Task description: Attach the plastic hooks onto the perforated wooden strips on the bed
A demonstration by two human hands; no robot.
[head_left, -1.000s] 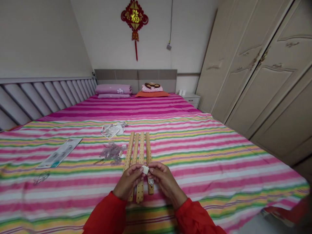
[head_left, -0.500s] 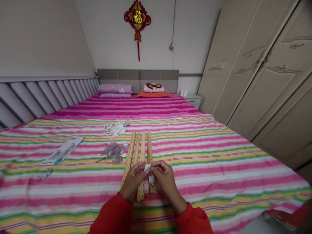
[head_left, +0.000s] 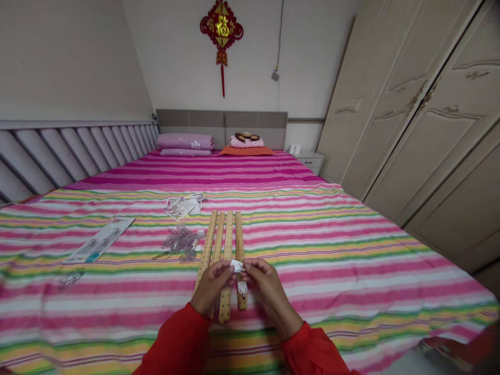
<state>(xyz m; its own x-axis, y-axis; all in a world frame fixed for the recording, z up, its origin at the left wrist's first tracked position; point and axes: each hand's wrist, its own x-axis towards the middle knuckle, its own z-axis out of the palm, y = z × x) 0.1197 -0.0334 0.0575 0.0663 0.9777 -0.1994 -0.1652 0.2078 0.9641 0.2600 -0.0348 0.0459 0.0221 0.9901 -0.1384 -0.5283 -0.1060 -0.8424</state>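
A small white hook [head_left: 236, 266] with a thin metal loop is pinched between my two hands, over perforated wooden strips. My left hand [head_left: 210, 287] grips its left side with thumb and fingers. On the other side, the fingertips of my right hand [head_left: 267, 285] hold the metal part. Below it, a second white hook [head_left: 242, 289] lies on the rightmost wooden strip [head_left: 239, 234]. Another wooden strip [head_left: 225, 304] passes under my left hand, and more strips [head_left: 206, 255] lie to its left, partly covered by that hand.
A pile of clear plastic pieces [head_left: 183, 242] lies left of the strips, with packaging [head_left: 183, 207] behind it. Further left are a flat package [head_left: 101, 239] and a wire loop [head_left: 71, 278]. The striped bedsheet [head_left: 332, 271] spreads beneath; wardrobes [head_left: 429, 135] stand at right.
The white hook has turned between my fingers, so its white face and metal loop show more plainly. My right fingertips have shifted slightly. The strips stay put.
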